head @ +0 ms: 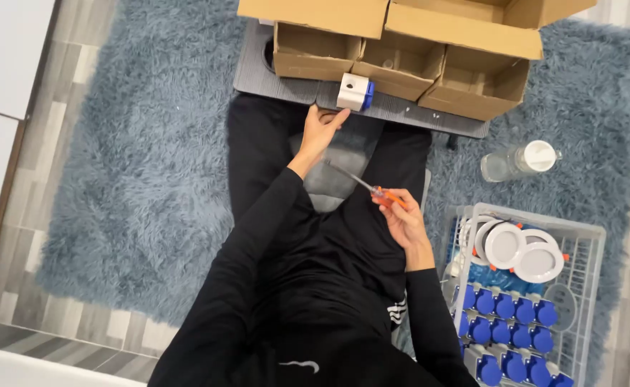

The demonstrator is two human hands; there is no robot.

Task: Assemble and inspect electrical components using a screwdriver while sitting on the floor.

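Right hand (404, 218) holds orange screwdriver (369, 188); brown cardboard boxes (401, 68) ahead.

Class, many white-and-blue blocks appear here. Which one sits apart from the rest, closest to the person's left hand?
The white-and-blue block on the grey board's edge, just above the left hand. All the others sit in rows in the wire basket.

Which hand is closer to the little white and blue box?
The left hand. It sits just below the white and blue box, its fingers almost touching it. The right hand is farther down, over the lap, holding an orange-handled screwdriver.
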